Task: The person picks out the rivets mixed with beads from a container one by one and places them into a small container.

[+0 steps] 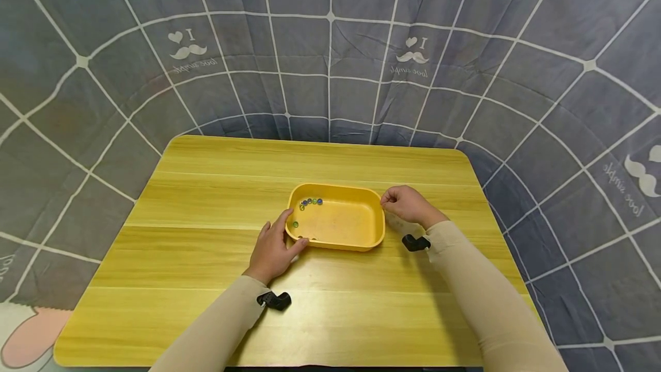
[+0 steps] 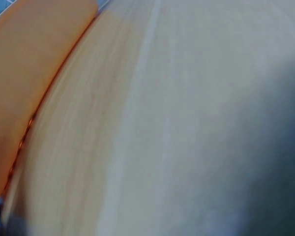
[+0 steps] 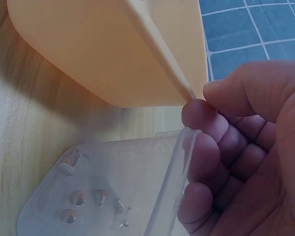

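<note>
A yellow rectangular plastic tray (image 1: 341, 244) lies on the wooden table. Several small glass marbles (image 1: 310, 201), blue and green, sit at its left end, most grouped toward the back corner. My left hand (image 1: 271, 254) holds the tray's near left corner, index finger at the left rim and thumb over the front rim. At the opposite end my right hand (image 1: 408, 204) pinches the right rim between thumb and index finger. Below those fingertips, in the right wrist view, a clear plastic box (image 3: 152, 162) has its rim against the other curled fingers. The left wrist view shows no fingers.
Small rounded shapes (image 3: 77, 198) show through the clear box. The yellow wood-grain table (image 1: 206, 257) extends around the tray. A grey curtain (image 1: 356, 45) with white grid lines hangs behind its back edge and along both sides.
</note>
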The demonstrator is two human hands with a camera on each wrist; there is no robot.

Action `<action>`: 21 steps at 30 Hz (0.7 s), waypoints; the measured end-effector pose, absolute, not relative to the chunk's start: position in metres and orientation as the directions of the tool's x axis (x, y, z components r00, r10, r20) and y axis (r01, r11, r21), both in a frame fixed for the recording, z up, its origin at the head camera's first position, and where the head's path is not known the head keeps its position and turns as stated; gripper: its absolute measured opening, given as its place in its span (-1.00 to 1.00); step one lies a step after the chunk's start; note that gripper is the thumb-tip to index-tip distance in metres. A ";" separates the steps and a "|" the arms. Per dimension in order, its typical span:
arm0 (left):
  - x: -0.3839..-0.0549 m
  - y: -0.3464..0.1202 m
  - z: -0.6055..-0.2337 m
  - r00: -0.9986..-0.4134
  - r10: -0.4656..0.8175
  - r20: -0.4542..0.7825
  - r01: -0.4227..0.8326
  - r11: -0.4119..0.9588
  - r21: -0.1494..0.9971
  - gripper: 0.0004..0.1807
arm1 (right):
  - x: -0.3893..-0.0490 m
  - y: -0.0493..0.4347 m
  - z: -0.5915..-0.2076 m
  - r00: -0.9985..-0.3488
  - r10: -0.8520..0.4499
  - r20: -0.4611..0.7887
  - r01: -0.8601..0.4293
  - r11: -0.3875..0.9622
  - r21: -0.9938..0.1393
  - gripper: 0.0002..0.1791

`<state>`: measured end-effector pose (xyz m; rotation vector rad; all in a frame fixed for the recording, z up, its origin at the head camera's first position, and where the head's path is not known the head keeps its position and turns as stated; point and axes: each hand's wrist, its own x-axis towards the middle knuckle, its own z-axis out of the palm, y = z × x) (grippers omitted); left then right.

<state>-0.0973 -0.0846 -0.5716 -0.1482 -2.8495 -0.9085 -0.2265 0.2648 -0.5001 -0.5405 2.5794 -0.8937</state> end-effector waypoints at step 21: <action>-0.096 -0.084 -0.572 -0.979 0.059 0.194 0.161 0.810 0.565 -0.10 | -0.226 0.270 -0.491 -0.872 -0.453 -0.186 -0.243 0.731 -0.637 -0.82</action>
